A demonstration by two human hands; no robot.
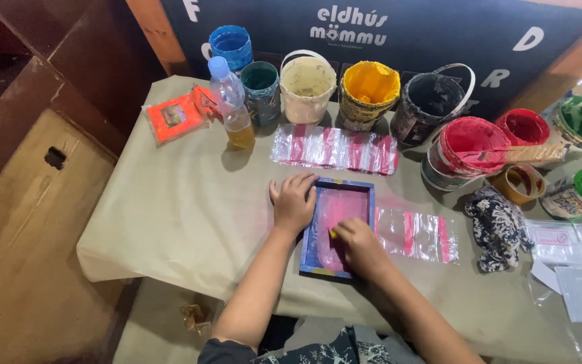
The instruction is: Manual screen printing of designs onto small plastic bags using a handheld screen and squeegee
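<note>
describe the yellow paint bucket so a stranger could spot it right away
Start at the row of paint buckets along the far edge of the cloth-covered table. The yellow paint bucket sits mid-row, between a cream bucket and a black one; only it is bright yellow inside.

There is one camera, worn on the person's head. It looks down and forward at the table (190,202), from quite near. The arms come in from the bottom of the frame. The paint pots (370,91) sit along the top.
</note>
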